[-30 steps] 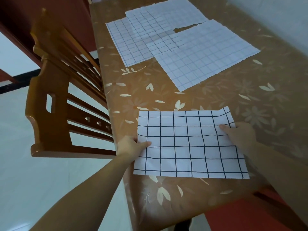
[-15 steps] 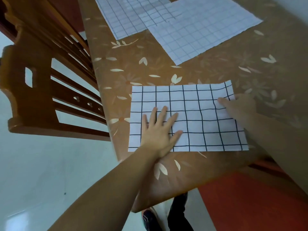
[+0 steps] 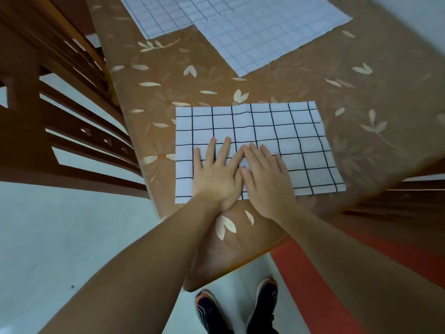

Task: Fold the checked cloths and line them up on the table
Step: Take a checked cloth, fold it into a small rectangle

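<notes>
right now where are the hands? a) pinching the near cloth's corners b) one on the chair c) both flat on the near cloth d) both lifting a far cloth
c: the left hand and right hand lie side by side, fingers straight, on the near cloth.

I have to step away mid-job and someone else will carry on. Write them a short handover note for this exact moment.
Left hand: open, flat on the bold-checked cloth, fingers spread.
Right hand: open, flat on the same cloth, touching the left hand.
That cloth lies near the front edge of the table, apparently already folded and being pressed smooth.
Two fine-checked cloths lie unfolded farther back, overlapping; their far parts are out of view.
Done: one cloth folded, it seems.
Left: finish smoothing, fold the fine-checked ones, then line all of them up.
</notes>
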{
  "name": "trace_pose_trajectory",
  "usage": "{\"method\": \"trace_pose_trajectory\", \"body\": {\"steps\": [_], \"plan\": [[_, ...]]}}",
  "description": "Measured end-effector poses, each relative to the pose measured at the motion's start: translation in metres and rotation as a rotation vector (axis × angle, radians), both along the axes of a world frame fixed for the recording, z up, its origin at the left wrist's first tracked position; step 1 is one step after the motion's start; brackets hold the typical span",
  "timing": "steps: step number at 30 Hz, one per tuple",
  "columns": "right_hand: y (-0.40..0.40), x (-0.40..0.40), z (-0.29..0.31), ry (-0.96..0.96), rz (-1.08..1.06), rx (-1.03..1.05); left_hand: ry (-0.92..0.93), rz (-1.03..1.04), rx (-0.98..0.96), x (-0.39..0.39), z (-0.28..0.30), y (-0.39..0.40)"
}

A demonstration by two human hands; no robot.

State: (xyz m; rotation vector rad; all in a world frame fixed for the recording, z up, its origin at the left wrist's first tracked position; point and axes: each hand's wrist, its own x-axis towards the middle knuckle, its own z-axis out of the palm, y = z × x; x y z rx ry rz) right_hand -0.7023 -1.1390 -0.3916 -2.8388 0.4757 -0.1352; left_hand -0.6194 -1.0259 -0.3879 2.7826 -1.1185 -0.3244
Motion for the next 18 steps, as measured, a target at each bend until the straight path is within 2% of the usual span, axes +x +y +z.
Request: {"method": "trace_pose_trajectory", "body": {"steps": [3,10,16,18], "plan": [[-0.019,-0.01,-0.003,0.107,0.039,-0.098,0.008,0.025,-0.009,-0.001,-0.001,-0.001],[-0.089,-0.043,-0.001,0.253,0.003,-0.152,0.008,0.03,0.045,0.0,0.002,-0.002],[-0.107,-0.054,-0.002,0.223,0.04,-0.206,0.013,0.022,0.093,-0.002,0.014,0.002],[-0.107,-0.055,-0.001,0.192,0.028,-0.188,-0.007,-0.03,0.052,-0.017,0.021,-0.019]]}}
